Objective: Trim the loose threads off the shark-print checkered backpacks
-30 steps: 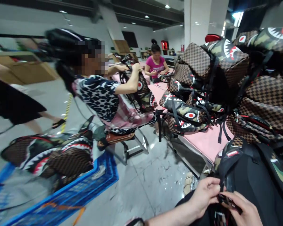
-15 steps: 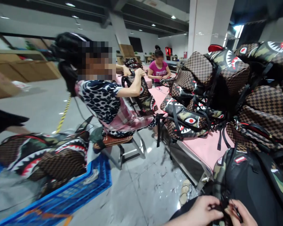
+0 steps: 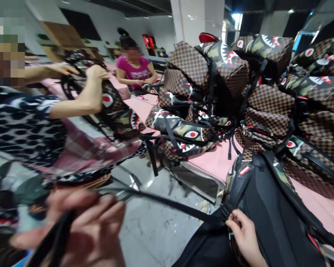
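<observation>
A black backpack [image 3: 269, 207] with checkered and camouflage trim leans against the pink table edge, its padded back facing me. One of its black webbing straps [image 3: 169, 204] stretches tight to the left across my view. At the near left, my left hand [image 3: 89, 226], large and blurred, is closed around the strap, and a loose end hangs below the fingers. My right hand [image 3: 246, 233] pinches the strap by the buckle at the lower side of the backpack. The buckle itself is mostly hidden by the fingers.
Checkered backpacks with shark-mouth prints [image 3: 228, 63] are piled along the pink table [image 3: 208, 159]. Close on the left, a seated co-worker in a patterned top [image 3: 22, 126] handles another backpack [image 3: 119, 111]. Another person in a magenta shirt [image 3: 132, 70] sits farther back.
My left hand has moved from beside my right hand far to the left, drawing the strap out taut. The view has turned right, and the blue crate has almost left it.
</observation>
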`<state>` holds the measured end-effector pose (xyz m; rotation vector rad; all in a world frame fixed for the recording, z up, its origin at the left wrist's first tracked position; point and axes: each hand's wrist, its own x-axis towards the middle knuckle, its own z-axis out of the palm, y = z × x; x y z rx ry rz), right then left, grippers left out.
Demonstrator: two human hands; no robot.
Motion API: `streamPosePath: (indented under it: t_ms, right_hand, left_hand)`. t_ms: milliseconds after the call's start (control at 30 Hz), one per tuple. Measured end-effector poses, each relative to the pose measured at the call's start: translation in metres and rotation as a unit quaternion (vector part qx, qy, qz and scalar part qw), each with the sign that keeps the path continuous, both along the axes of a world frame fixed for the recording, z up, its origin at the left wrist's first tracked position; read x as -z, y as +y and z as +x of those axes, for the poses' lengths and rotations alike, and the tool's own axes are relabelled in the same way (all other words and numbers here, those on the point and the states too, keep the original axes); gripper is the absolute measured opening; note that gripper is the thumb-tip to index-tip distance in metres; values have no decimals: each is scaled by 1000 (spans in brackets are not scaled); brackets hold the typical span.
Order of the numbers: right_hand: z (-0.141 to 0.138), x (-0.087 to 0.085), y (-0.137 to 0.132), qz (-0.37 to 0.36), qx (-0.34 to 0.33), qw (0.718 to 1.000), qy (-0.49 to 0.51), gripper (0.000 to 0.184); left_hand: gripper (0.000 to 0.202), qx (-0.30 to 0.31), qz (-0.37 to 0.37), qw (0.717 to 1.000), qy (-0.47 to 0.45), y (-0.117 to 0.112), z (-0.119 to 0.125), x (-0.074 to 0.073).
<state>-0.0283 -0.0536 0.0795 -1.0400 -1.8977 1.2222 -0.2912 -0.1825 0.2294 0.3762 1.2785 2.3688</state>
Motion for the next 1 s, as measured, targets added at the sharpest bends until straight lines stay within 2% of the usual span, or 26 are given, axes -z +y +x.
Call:
streamPosePath:
  t_ms: [67,133,233,300,367,467,533,600,700,767,833,933,1000]
  right_hand:
    - [5,-1,-5,-12,-14,1000,-2,11]
    - [15,-4,-9,-37,6,999,-5,6]
    - [33,-19,-14,-91,67,994,12,15]
    - [41,-34,-17,-121,101,987,37,18]
    - [45,-47,-16,-137,125,980,71,18]
    - [43,-55,-8,-145,148,973,104,9]
    - [38,-53,1,-151,154,970,115,14]
    - [34,-48,8,-181,155,961,141,23]
    - [28,-39,14,-231,147,944,184,28]
    - [27,-34,15,-232,138,945,184,29]
    - [28,-33,12,-195,141,958,155,25]
    - [34,-37,5,-118,175,974,80,20]
    - [41,-42,-2,-94,196,975,55,20]
  left_hand:
    - [75,60,12,998,2,27,27,9]
    - [65,186,-49,981,-27,58,59,24]
    - [46,366,-163,913,-80,89,105,51]
    - [40,447,-198,868,-89,96,130,68]
    - [35,502,-211,836,-65,94,150,81]
    - [38,566,-226,793,3,87,167,91]
    - [35,604,-240,758,55,86,167,94]
    - [30,593,-257,748,151,87,162,95]
    - [17,454,-249,779,352,91,148,95]
    - [13,375,-223,789,432,92,141,95]
    - [13,373,-215,798,421,92,139,96]
    - [25,436,-251,824,262,91,142,100]
    - [33,445,-271,839,155,91,145,105]
